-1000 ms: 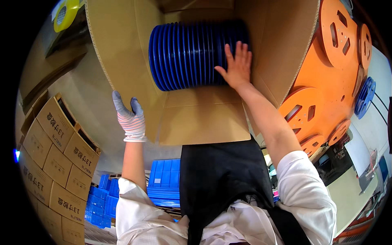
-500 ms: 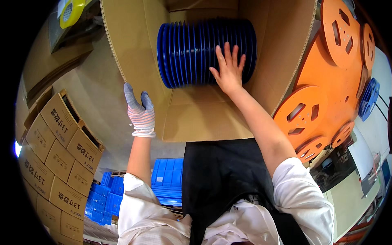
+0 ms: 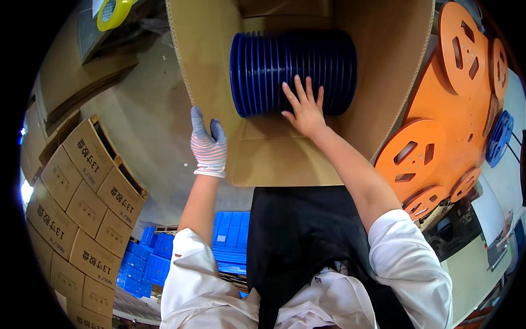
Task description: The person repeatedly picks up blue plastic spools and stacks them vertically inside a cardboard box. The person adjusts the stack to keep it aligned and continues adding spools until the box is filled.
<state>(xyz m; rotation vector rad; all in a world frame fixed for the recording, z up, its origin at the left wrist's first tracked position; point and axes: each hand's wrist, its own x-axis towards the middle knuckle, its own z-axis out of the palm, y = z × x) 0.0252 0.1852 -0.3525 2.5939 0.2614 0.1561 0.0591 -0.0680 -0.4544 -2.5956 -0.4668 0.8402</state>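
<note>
A bare right hand [image 3: 308, 115] lay open, fingers splayed, against blue discs [image 3: 263, 71] in 1 row inside a box [image 3: 285, 171]; the gloved left hand [image 3: 209, 147] met its left edge, grip impossible to tell. Light, even pressure appeared safest.

One left hand [image 3: 209, 145], one right hand [image 3: 307, 116], one open box [image 3: 207, 52], one row of blue discs [image 3: 274, 63].
The blue discs number more than a dozen, too dark at one end for an exact count; around them are one yellow tape roll [image 3: 113, 15], one big orange plate [image 3: 456, 118], five clearly visible orange wheels [image 3: 415, 165], one blue reel [image 3: 498, 140], one black apron [image 3: 307, 230], one stack of at least ten closed cartons [image 3: 87, 205], and two groups of blue crates [image 3: 232, 229], the crates themselves too crowded to count.
</note>
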